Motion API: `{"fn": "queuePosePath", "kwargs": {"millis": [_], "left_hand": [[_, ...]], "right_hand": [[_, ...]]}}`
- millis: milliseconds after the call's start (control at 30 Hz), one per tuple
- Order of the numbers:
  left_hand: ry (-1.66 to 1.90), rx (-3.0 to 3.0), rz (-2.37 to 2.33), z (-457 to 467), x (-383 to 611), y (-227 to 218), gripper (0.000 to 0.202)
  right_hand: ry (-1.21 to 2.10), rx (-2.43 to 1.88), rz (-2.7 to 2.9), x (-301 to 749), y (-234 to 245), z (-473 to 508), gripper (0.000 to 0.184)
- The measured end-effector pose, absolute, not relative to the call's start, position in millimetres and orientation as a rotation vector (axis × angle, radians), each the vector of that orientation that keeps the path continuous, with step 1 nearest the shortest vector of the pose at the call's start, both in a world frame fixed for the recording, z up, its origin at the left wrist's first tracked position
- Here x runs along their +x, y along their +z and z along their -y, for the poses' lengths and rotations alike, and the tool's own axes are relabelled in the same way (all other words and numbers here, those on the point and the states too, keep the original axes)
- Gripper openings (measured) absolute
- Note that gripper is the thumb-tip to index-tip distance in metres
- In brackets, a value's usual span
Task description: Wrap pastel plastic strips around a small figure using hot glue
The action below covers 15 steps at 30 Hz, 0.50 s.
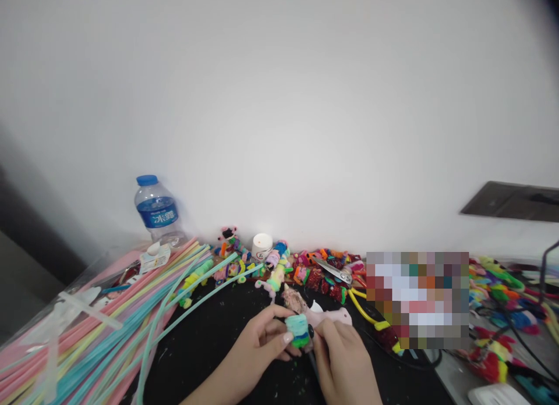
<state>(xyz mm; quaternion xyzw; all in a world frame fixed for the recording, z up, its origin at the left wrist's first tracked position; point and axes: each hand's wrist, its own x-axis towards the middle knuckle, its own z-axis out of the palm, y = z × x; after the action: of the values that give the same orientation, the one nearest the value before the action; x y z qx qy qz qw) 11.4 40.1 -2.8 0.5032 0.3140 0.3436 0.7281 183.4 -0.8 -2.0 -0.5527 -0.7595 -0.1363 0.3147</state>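
Observation:
A short coiled pipe-cleaner piece (pixel 297 328), wound in bands of teal, dark blue and green, is held upright between the thumb and fingers of my left hand (pixel 257 344). At its right end sits a small dark round part (pixel 311 331). My right hand (pixel 343 352) has its fingers pinched together against that end; what lies between the fingertips is hidden. Just behind both hands rests a pale pink glue gun (pixel 327 316) with a stained nozzle end. Yellow-handled scissors (pixel 345 275) lie beyond it, blades towards the wall.
Loose pastel pipe cleaners (pixel 126 318) spread over the left side. A capped water bottle (pixel 157 210) and a white cup (pixel 262 246) stand near the wall. Several finished pipe-cleaner figures (pixel 279 271) line the back of the black mat (pixel 209 329). A black cable (pixel 425 364) runs at right.

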Motion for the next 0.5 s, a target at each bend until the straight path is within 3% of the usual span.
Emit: {"fn": "queuePosePath", "kwargs": {"millis": [500], "left_hand": [[0.781,1.020,-0.651,-39.7,13.9,-3.3,0.041]], "right_hand": [[-0.158,-1.384,2.062,187.8,-7.1,1.2,0.019]]}}
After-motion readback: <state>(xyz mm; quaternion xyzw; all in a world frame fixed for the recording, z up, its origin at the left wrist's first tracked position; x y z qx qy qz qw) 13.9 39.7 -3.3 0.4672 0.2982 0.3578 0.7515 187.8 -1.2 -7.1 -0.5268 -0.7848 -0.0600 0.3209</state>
